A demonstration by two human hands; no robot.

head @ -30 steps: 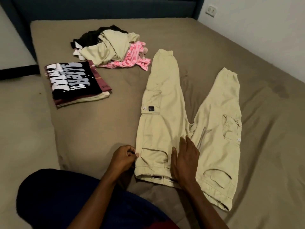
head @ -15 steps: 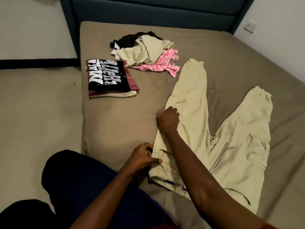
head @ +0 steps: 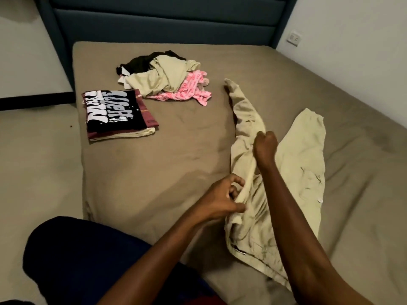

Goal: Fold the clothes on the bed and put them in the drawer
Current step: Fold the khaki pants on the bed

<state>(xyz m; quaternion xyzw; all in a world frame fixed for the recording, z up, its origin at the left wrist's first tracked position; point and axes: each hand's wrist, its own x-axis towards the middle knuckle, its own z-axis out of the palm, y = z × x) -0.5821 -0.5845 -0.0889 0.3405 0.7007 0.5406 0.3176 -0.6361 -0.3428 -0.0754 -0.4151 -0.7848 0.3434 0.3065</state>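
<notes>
Beige cargo trousers (head: 304, 155) lie on the brown bed (head: 165, 168). Their left leg is lifted off the sheet and turned over toward the right leg. My left hand (head: 222, 198) pinches the outer edge of that leg near the waistband. Farther up, my right hand (head: 265, 146) grips the same leg at mid-length. A folded stack (head: 119, 115), topped by a black shirt with white lettering, sits at the bed's left edge. Behind it lies an unfolded heap (head: 163, 80) of black, beige and pink clothes. No drawer is in view.
A dark blue padded headboard (head: 165, 23) closes off the far end of the bed. A white wall with a socket (head: 294, 38) runs along the right side. Tan floor (head: 37, 161) lies to the left. My dark blue knee (head: 88, 260) is at the bed's near corner.
Both hands have lifted the trousers' left leg off the sheet and swung it right, toward the other leg. The right hand moved from the edge at the thigh pocket upward and rightward.
</notes>
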